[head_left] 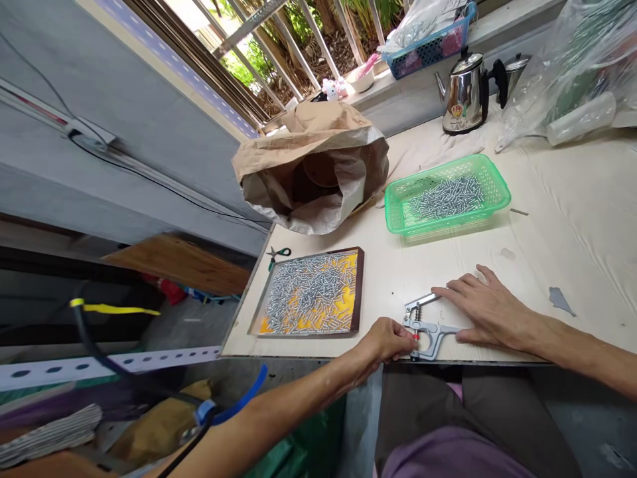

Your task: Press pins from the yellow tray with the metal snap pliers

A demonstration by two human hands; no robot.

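Note:
At the table's front edge lies a grey metal hand press plier (434,330) with a spring and a raised lever. My right hand (490,309) spans its two handles, fingers on the lever's end and thumb against the lower handle. My left hand (391,338) is closed in a pinch at the plier's jaw, beside a small red part. What the fingertips hold is hidden. To the left, a shallow tray (359,292) with a yellow bottom holds many small silvery metal pieces (313,289). More such pieces (450,197) lie in a green plastic basket (398,226) farther back.
A large open paper sack (311,166) stands behind the tray. Small scissors (279,252) lie by the left table edge. At the back are a metal kettle (465,96), a blue basket (428,50) and clear plastic bags (572,86). A grey scrap (561,300) lies at right.

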